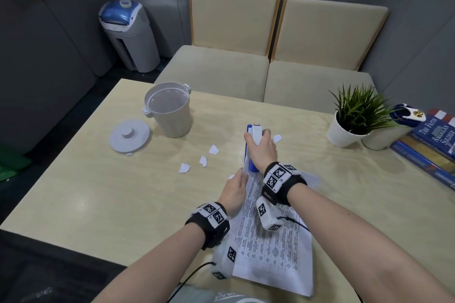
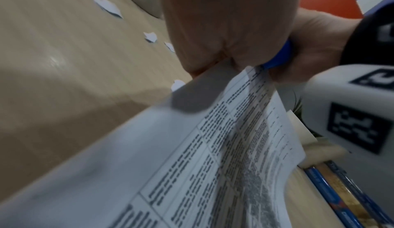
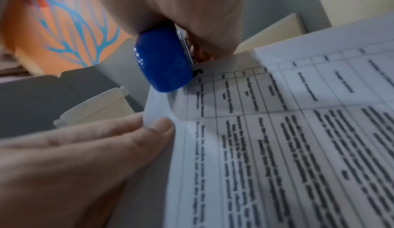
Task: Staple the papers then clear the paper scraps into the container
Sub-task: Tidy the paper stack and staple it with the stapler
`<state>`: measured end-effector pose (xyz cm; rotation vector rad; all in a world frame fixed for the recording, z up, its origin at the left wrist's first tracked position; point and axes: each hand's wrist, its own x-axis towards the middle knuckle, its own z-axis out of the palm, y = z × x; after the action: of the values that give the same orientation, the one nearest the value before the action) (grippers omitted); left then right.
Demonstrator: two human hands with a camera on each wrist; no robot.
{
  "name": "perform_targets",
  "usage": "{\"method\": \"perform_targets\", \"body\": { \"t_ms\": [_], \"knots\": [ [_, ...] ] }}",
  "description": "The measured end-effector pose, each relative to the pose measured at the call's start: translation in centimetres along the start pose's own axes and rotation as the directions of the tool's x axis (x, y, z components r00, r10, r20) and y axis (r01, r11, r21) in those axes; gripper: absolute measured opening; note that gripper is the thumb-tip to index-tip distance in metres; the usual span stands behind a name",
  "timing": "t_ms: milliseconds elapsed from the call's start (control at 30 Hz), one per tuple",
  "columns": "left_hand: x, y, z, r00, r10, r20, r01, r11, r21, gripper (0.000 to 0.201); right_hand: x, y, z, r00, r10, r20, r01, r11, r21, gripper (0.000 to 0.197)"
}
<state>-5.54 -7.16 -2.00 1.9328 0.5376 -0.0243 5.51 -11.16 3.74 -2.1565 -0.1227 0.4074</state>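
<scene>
papers' (image 1: 273, 246) print blurred, stapler (image 1: 253, 145) mostly hidden

My head camera is looking down over the worktop (image 1: 98, 192); both wrist cameras are sitting close, sharing the papers (image 3: 277, 147) and stapler (image 3: 164, 59).

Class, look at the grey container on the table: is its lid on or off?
Off. The container stands upright with its mouth open, and the lid lies flat on the table beside it.
</scene>
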Motion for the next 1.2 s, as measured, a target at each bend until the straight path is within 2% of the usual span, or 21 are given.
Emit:
{"method": "perform_targets", "body": {
  "t_ms": [300, 467, 667, 833, 933, 1000, 1200],
  "knots": [
    [0.3, -0.8, -0.2, 0.999, -0.042, 0.031, 0.044, 0.997, -0.069, 0.039, -0.3, -0.4, 1.1, 0.999, -0.049, 0.017, 0.051, 0.996, -0.079, 0.040],
    [0.1, -0.5, -0.6, 0.999, -0.014, 0.048, 0.018, 0.997, -0.078, 0.039, 0.0, -0.4, 1.0, 0.999, -0.033, 0.014, 0.034, 0.997, -0.068, 0.039],
    [0.4, -0.5, -0.8, 0.996, -0.027, 0.086, 0.029, 0.999, -0.016, 0.042, -0.1, -0.4, 0.7, 0.998, -0.053, -0.027, 0.051, 0.995, -0.088, 0.035],
    [-0.2, 0.8, -1.9, 0.996, -0.029, 0.088, 0.049, 0.971, -0.234, 0.074, -0.1, -0.3, 0.4, 0.998, -0.043, -0.034, 0.040, 0.995, -0.087, 0.040],
    [0.5, 0.8, -2.1, 1.000, 0.002, 0.019, 0.003, 0.964, -0.266, 0.066, -0.4, -0.4, 0.1, 0.998, -0.055, -0.039, 0.049, 0.991, -0.128, 0.041],
    [1.0, 0.8, -2.2, 1.000, 0.012, 0.020, -0.005, 0.953, -0.303, 0.061, -0.5, -0.4, 0.1, 0.997, -0.063, -0.033, 0.058, 0.989, -0.140, 0.041],
    [1.4, 1.5, -2.4, 0.999, 0.033, 0.036, -0.019, 0.940, -0.342, 0.068, -0.5, -0.4, 0.0, 0.998, -0.066, -0.020, 0.062, 0.990, -0.130, 0.040]
  ]
}}
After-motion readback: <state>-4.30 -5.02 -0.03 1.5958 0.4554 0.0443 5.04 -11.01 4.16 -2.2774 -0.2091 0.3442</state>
